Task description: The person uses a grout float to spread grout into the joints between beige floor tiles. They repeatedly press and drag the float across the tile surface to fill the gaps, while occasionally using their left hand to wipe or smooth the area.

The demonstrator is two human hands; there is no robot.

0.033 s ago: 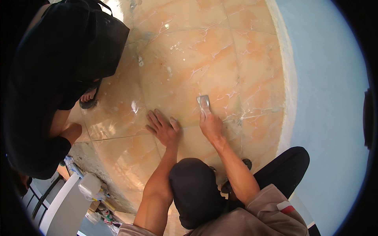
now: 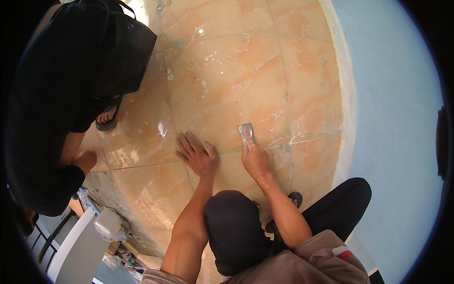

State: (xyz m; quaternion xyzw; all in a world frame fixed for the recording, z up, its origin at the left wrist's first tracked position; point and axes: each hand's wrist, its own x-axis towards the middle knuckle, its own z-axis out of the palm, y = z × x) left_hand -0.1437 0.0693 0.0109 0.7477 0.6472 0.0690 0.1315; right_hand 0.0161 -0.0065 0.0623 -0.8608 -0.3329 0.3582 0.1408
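Observation:
My right hand [image 2: 255, 161] is closed round a small scraper [image 2: 246, 130] with a flat, squarish metal blade. One finger lies along the scraper, and its blade is over the tiled floor [image 2: 227, 99], seemingly touching it. The handle is hidden in my grip. To the left, my left hand [image 2: 199, 158] rests flat on the tiles with fingers spread and nothing in it. The tiles are orange-beige with pale veins. Whitish spots [image 2: 213, 59] mark the floor farther ahead.
A blue wall [image 2: 392, 118] with a pale base edge bounds the right side. At left, a person in black [image 2: 61, 94] is close by, one foot [image 2: 108, 116] on the floor. A whitish plastic container [image 2: 109, 222] and clutter lie at lower left. My black-clad knees [image 2: 231, 227] are below my hands.
My right hand has drawn the scraper a short way back toward me and very slightly right. My left hand stays in place.

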